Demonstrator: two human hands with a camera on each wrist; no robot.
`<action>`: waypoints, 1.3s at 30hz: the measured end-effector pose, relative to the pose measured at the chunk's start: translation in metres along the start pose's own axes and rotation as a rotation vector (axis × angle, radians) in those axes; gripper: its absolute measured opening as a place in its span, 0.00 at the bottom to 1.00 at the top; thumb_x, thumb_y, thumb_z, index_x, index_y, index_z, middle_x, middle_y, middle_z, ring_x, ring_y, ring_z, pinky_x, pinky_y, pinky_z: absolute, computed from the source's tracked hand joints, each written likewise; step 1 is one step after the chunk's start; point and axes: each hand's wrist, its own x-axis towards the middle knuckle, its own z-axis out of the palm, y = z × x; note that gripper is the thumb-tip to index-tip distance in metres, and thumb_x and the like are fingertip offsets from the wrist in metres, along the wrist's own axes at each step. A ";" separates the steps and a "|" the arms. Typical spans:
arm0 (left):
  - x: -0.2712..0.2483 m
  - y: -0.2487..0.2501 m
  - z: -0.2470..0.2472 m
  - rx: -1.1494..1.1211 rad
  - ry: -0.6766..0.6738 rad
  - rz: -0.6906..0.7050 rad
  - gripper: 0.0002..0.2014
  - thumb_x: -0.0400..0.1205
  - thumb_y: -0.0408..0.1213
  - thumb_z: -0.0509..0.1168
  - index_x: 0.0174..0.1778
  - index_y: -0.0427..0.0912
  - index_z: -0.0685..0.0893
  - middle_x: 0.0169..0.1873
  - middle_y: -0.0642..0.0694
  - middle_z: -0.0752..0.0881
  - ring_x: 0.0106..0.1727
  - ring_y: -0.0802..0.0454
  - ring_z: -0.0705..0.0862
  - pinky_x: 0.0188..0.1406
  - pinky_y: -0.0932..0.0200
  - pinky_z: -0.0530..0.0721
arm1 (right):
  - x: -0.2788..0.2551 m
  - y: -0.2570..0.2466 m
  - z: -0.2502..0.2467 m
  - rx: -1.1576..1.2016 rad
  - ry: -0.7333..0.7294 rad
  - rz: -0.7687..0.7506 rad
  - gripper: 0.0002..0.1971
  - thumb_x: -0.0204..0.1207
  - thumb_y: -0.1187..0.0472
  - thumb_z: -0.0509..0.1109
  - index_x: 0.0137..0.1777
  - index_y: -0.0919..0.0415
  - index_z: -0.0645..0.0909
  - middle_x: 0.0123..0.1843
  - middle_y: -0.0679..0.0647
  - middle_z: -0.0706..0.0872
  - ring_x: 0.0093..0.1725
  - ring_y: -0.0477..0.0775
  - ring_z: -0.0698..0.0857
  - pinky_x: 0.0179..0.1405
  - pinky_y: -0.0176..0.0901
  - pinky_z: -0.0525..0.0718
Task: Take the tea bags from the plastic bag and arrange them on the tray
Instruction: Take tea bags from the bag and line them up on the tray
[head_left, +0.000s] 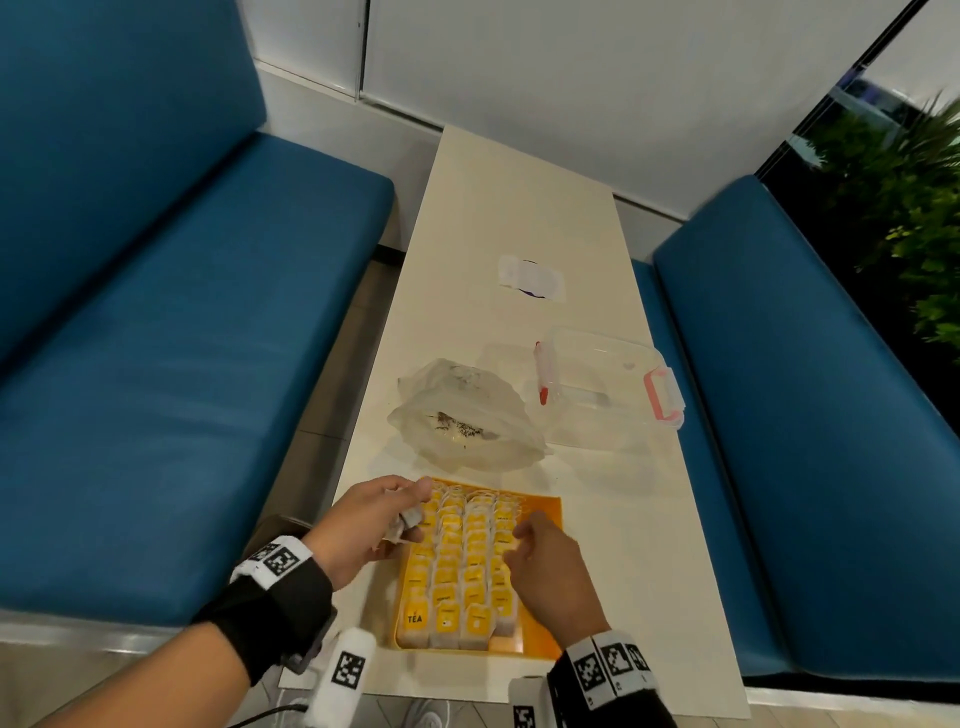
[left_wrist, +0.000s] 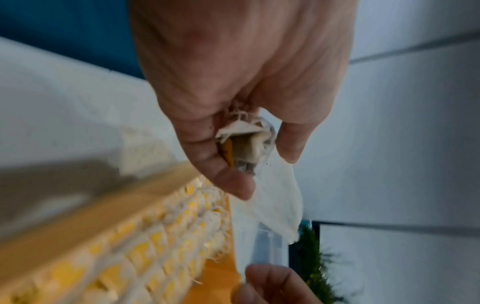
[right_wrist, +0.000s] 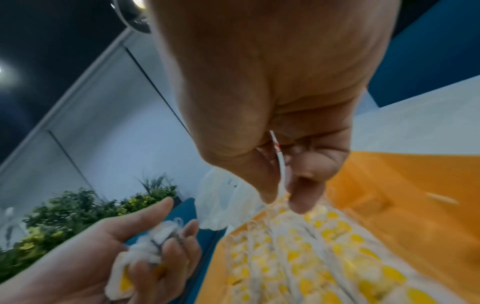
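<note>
Close to the viewer, at the near end of a long pale table (head_left: 519, 218), sits an orange tray (head_left: 543, 571) holding four rows of yellow-tagged tea bags (head_left: 462, 566); the rows run away from the viewer, along the table's length, and a bare orange strip is left down the tray's right side

Just beyond the tray's far edge lies the crumpled plastic bag (head_left: 467, 415), its mouth turned toward the viewer, with only a few dark specks visible inside

At the tray's far left corner the left hand (head_left: 363, 530) hovers with its fingers curled around a small bunch of tea bags (right_wrist: 155, 240), white paper and a yellow tag showing between them

Over the rightmost row, the right hand (head_left: 550, 566) has its thumb and forefinger pinched together on a thin white strip or string (right_wrist: 280, 164) that runs down toward the bags; what it belongs to cannot be made out

Judging from this, the right hand is nearer the bare strip, and the held bunch lies to its left

Both wrist views are blurred; the exact number of bags in the left hand is hidden by the fingers, and the near end of the rightmost row is covered by the right hand

Right of the plastic bag stands a clear lidded box (head_left: 608, 384) with pink clips
</note>
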 end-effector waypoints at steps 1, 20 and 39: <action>-0.003 0.004 0.004 -0.124 -0.049 -0.063 0.17 0.81 0.51 0.72 0.54 0.40 0.88 0.44 0.40 0.89 0.41 0.47 0.89 0.36 0.55 0.87 | 0.000 -0.008 -0.003 0.018 0.018 -0.073 0.08 0.79 0.63 0.71 0.52 0.51 0.76 0.44 0.46 0.83 0.40 0.40 0.81 0.33 0.26 0.77; 0.003 0.004 0.018 -0.599 -0.175 -0.278 0.22 0.89 0.41 0.61 0.75 0.30 0.77 0.63 0.27 0.86 0.70 0.27 0.82 0.60 0.31 0.87 | -0.001 -0.046 0.014 0.206 -0.006 -0.281 0.07 0.75 0.61 0.75 0.48 0.47 0.88 0.52 0.42 0.76 0.50 0.31 0.76 0.48 0.20 0.74; 0.001 0.009 0.020 -0.555 -0.124 -0.214 0.21 0.84 0.41 0.68 0.73 0.41 0.83 0.54 0.36 0.89 0.54 0.38 0.91 0.49 0.44 0.91 | 0.001 -0.052 -0.009 0.559 -0.008 -0.186 0.08 0.73 0.73 0.73 0.41 0.58 0.83 0.31 0.48 0.84 0.33 0.50 0.83 0.35 0.38 0.83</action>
